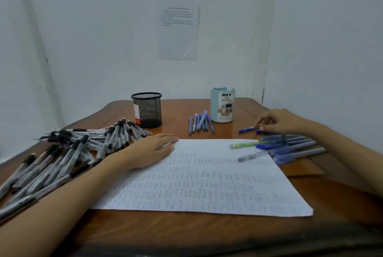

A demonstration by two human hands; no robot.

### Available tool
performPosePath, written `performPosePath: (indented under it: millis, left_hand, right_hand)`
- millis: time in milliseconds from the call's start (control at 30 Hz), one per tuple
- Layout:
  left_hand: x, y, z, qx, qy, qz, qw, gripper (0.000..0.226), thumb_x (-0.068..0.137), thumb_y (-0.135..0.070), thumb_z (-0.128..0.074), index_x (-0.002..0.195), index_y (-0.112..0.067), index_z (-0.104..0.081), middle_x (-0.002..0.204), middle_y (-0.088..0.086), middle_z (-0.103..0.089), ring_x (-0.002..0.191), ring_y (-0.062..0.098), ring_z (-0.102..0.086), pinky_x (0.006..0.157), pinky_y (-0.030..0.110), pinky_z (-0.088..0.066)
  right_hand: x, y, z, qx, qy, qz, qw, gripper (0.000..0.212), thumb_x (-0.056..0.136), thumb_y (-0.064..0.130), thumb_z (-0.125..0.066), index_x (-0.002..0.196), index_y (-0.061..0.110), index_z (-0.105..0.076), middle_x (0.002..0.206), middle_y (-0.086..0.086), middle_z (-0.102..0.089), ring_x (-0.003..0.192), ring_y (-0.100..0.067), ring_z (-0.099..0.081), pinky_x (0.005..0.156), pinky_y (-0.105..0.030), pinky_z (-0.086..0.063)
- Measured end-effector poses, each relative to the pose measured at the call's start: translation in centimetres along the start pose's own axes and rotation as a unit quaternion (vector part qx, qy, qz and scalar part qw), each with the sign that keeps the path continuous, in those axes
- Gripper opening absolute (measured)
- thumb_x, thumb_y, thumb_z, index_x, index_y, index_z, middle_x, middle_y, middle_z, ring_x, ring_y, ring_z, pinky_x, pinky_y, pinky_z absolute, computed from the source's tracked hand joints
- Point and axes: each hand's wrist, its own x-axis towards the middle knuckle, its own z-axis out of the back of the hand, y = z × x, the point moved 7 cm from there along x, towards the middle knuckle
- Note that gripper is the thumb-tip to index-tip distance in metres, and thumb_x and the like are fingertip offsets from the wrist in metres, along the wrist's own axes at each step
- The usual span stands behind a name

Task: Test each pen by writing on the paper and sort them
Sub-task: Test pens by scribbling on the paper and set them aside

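Curled fingertips [259,126] of the right hand [279,120] pinch the right end of a blue pen [246,129]. It lies on the table [178,126] just beyond the paper [207,184], long axis left-right, tip pointing left. The left hand [151,148] rests flat, fingers straight, on the paper's far-left corner.

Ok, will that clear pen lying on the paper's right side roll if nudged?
Probably: the clear pen looks slim and round, lying flat on the paper. Likely light and stiff, a thin plastic barrel. The blue pens beside it might stop it.
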Motion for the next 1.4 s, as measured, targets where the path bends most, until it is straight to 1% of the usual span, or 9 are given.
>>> performPosePath:
  millis: [233, 433, 567, 667, 767, 867, 1133, 1267, 1400]
  left_hand:
    - [-0.1, 0.1, 0.0, 0.006, -0.002, 0.007, 1.0, 0.047, 0.1, -0.036, -0.027, 0.145, -0.026, -0.027, 0.153, -0.004, -0.026, 0.137, 0.013, -0.028, 0.112, 0.025, -0.02]
    - [-0.1, 0.2, 0.0, 0.01, -0.007, 0.012, 1.0, 0.046, 0.1, -0.036, -0.027, 0.145, -0.025, -0.028, 0.152, -0.004, -0.027, 0.137, 0.013, -0.029, 0.11, 0.023, -0.019]
    - [-0.1, 0.4, 0.1, 0.012, -0.008, 0.018, 1.0, 0.046, 0.1, -0.037, -0.027, 0.145, -0.026, -0.028, 0.153, -0.004, -0.027, 0.137, 0.014, -0.029, 0.112, 0.026, -0.02]
    - [-0.1, 0.3, 0.0, 0.011, -0.005, 0.02, 1.0, 0.046, 0.101, -0.037, -0.027, 0.146, -0.026, -0.027, 0.153, -0.004, -0.025, 0.138, 0.015, -0.028, 0.114, 0.028, -0.019]
    - [-0.1, 0.4, 0.0, 0.016, 0.0, 0.023, 1.0, 0.047, 0.101, -0.038, -0.026, 0.146, -0.026, -0.026, 0.153, -0.003, -0.024, 0.138, 0.015, -0.027, 0.114, 0.029, -0.019]
    - [-0.1, 0.3, 0.0, 0.019, 0.002, 0.022, 1.0, 0.047, 0.101, -0.039, -0.025, 0.146, -0.026, -0.026, 0.154, -0.003, -0.024, 0.138, 0.015, -0.027, 0.113, 0.029, -0.019]
    - [0.1, 0.3, -0.1, 0.017, 0.001, 0.016, 1.0, 0.047, 0.101, -0.037, -0.027, 0.146, -0.025, -0.026, 0.154, -0.002, -0.023, 0.138, 0.016, -0.028, 0.115, 0.034, -0.021]
    - [0.0, 0.2, -0.1, 0.022, -0.001, 0.016, 1.0, 0.047, 0.101, -0.036, -0.026, 0.146, -0.025, -0.026, 0.154, -0.001, -0.024, 0.138, 0.016, -0.028, 0.114, 0.031, -0.021]
    - [0.0, 0.1, 0.0, 0.014, 0.003, 0.018, 1.0, 0.047, 0.101, -0.037, -0.026, 0.146, -0.025, -0.026, 0.154, -0.002, -0.024, 0.138, 0.015, -0.027, 0.111, 0.027, -0.019]
  right_hand:
    - [1.5, 1.6, -2.4, -0.158, -0.05, 0.078, 0.983, 0.039, 0.097, 0.033, -0.045, 0.135, 0.027, -0.049, 0.139, -0.004, -0.043, 0.128, -0.024, -0.034, 0.105, -0.038, -0.031]
    - [1.7, 4.0, -2.4, -0.107, -0.118, 0.166, 0.973, 0.012, 0.091, 0.02, -0.058, 0.098, 0.015, -0.067, 0.104, -0.001, -0.068, 0.101, -0.018, -0.059, 0.091, -0.033, -0.038]
    - [-1.9, 7.8, 1.5, 0.015, -0.343, 0.314, 0.885, 0.009, 0.092, 0.014, -0.047, 0.099, 0.017, -0.053, 0.082, -0.01, -0.066, 0.073, -0.017, -0.058, 0.074, -0.031, -0.043]
    - [-4.5, 11.1, 2.9, 0.138, -0.38, 0.34, 0.849, 0.019, 0.096, 0.022, -0.034, 0.09, 0.015, -0.05, 0.066, -0.003, -0.054, 0.057, -0.007, -0.043, 0.052, -0.024, -0.036]
    - [-6.2, 13.8, 1.0, 0.083, -0.348, 0.358, 0.862, 0.034, 0.094, 0.028, -0.033, 0.087, 0.009, -0.06, 0.052, 0.01, -0.042, 0.043, 0.0, -0.033, 0.04, -0.027, -0.033]
    - [-7.2, 15.5, -1.5, 0.031, -0.282, 0.404, 0.87, 0.026, 0.088, 0.02, -0.035, 0.106, 0.022, -0.053, 0.05, 0.002, -0.05, 0.037, -0.007, -0.036, 0.037, -0.022, -0.034]
    - [-7.9, 18.2, -5.5, 0.015, -0.095, 0.465, 0.88, 0.032, 0.088, 0.022, -0.044, 0.119, 0.022, -0.054, 0.082, 0.013, -0.051, 0.07, -0.008, -0.052, 0.062, -0.019, -0.047]
    - [-6.9, 17.6, -6.0, 0.063, 0.053, 0.404, 0.911, 0.04, 0.09, 0.045, -0.046, 0.129, 0.041, -0.041, 0.107, 0.023, -0.043, 0.102, 0.01, -0.041, 0.084, -0.005, -0.033]
    - [-5.1, 14.6, -4.6, 0.005, 0.15, 0.303, 0.941, 0.045, 0.079, 0.058, -0.056, 0.119, 0.054, -0.036, 0.111, 0.027, -0.044, 0.107, 0.009, -0.037, 0.082, -0.006, -0.03]
